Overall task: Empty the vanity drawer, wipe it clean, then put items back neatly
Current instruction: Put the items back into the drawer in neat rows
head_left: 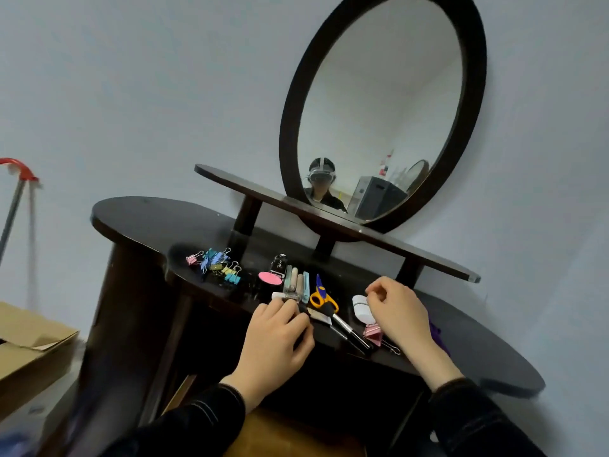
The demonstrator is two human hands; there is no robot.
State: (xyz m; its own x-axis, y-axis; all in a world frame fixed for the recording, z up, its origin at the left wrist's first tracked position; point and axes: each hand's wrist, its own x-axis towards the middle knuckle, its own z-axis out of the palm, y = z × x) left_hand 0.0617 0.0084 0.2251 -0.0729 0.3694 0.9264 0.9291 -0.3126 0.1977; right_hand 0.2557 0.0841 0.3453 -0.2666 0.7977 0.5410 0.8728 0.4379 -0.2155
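Observation:
On the dark vanity top (138,219) lie a heap of coloured binder clips (219,263), a pink-lidded pot (270,278), pastel hair clips (296,282), orange-handled scissors (321,296), a white case (361,308), a black brush (346,329) and a pink binder clip (374,334). My left hand (273,338) has its fingers curled over the small things at the top's front edge, pinching a dark item. My right hand (395,311) hovers beside the white case with fingers curled; what it holds is unclear. The drawer opening (329,384) below is dark.
An oval mirror (382,103) stands on a raised shelf (250,188) behind the items. A cardboard box (29,344) sits on the floor at left, near a red-topped pole (16,179). A purple cloth (436,331) peeks out behind my right wrist.

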